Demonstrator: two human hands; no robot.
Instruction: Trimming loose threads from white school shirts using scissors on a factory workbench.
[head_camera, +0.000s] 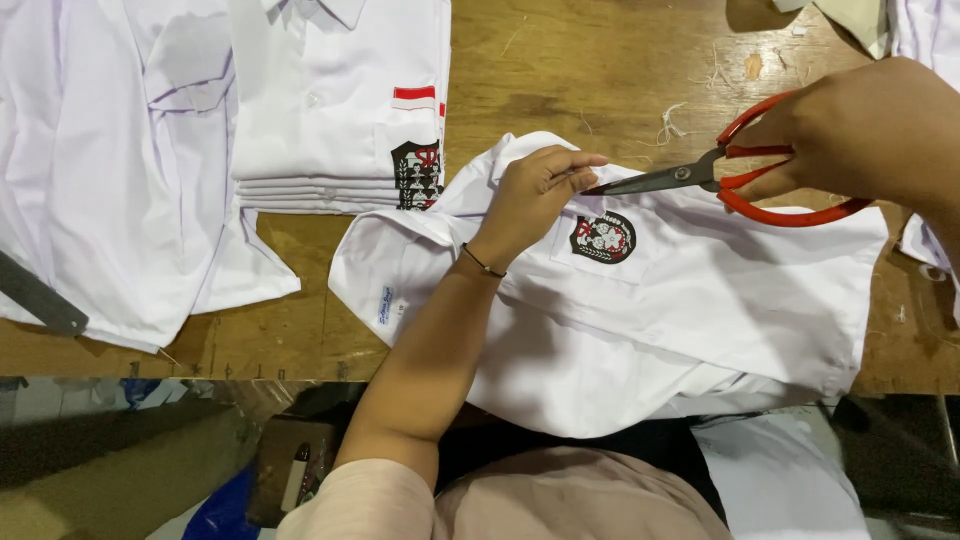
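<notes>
Scissors (735, 178) with orange-red handles are held in the person's right hand (865, 130), whose fingers are threaded through the loops and closed around them; the dark blades are nearly together and point toward the left hand (535, 195). That left hand pinches a bit of cloth on a white shirt (700, 300), its fingers (575, 165) drawn together right at the blade tips, with a thin dark band around the wrist. The shirt lies spread and rumpled on a worn wooden counter (560, 60), its near edge hanging over the front of the counter toward the person. Just below the scissors' blades on the shirt sits a round black, white and red badge (603, 238), sewn on a pocket. Left of the shirt, near but apart from it, stands a neat stack of folded white shirts (330, 110) with a similar badge and a red and white stripe on top. Further left of that lies more loose white cloth (100, 170), with a grey metal ruler (40, 298) resting at its edge. Loose thread scraps (672, 122) lie on the bare wood above the shirt. Below the counter's front edge the room is dim, with clutter I cannot make out.
</notes>
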